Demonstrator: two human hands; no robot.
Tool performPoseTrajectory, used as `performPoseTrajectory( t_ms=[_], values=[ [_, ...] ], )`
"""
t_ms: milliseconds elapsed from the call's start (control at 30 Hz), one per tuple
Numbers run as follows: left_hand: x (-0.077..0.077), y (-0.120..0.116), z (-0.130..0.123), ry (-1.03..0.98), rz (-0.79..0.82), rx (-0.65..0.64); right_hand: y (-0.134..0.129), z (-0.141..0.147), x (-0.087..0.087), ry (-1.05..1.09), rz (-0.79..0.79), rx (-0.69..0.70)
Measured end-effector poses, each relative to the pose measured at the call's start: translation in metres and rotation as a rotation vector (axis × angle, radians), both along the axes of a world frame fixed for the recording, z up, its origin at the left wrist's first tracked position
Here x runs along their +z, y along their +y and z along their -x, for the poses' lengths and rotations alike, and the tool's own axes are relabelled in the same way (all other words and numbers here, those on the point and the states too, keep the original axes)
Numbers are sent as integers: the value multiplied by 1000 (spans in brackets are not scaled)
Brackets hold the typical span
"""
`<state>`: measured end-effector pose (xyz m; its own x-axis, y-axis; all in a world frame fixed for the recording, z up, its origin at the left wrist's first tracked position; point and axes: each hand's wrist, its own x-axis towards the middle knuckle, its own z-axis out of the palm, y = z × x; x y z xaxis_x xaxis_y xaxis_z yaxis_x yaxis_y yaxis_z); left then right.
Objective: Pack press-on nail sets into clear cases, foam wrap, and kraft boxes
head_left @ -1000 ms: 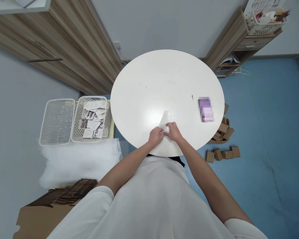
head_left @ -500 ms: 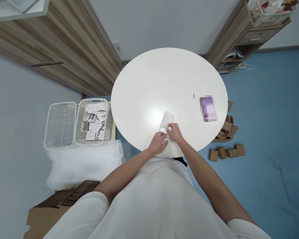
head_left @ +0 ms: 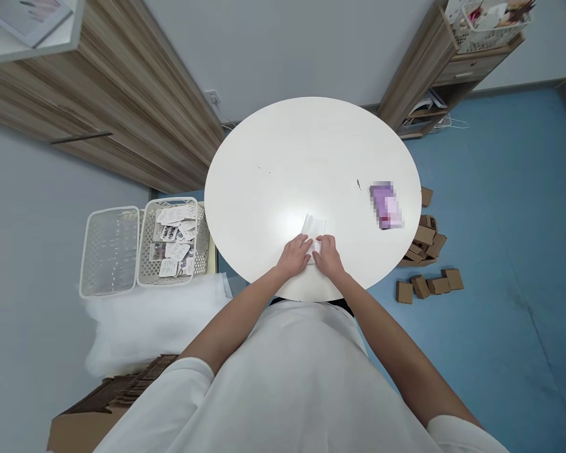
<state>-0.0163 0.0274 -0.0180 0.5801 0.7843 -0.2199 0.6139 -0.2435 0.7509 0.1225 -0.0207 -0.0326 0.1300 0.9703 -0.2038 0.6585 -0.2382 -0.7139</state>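
A small, whitish translucent sheet of thin wrapping (head_left: 316,225) lies on the round white table (head_left: 283,138), close to its front edge. My left hand (head_left: 293,255) grips the sheet's left side, its fingers curled over the material. From the other side, my right hand (head_left: 329,257) has its thumb and fingers closed on the right part of the sheet. The two hands are near each other, with a strip of the sheet showing between them. Whether anything is wrapped inside cannot be made out.
A blurred purple packet (head_left: 385,206) lies at the table's right. Left of the table stand a basket of printed cards (head_left: 167,280) and a clear-looking bin (head_left: 108,251), above white foam sheets (head_left: 155,321). Small brown boxes (head_left: 438,286) sit on the floor to the right.
My right hand has moved down from the sheet's middle to its right side. My left hand now lies further over the left side. The view has shifted slightly.
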Motion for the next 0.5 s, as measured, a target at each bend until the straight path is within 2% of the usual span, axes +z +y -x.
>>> performPoseTrajectory(
  t_ms=[100, 200, 333, 433, 500],
  values=[
    [-6, 0, 1, 19, -60, -17, -7, 2, 8, -127, -71, 199],
    [-8, 1, 2, 14, -58, 3, -13, 1, 9, -150, -22, 369],
    [-6, -5, 2, -49, -20, 63, -15, -1, -1, -233, 57, 431],
    [-3, -14, 6, -99, -22, 92, -16, 0, -7, -304, 30, 459],
    [-2, -22, 12, -102, -35, 63, -19, 3, -9, -340, -4, 467]
  ],
)
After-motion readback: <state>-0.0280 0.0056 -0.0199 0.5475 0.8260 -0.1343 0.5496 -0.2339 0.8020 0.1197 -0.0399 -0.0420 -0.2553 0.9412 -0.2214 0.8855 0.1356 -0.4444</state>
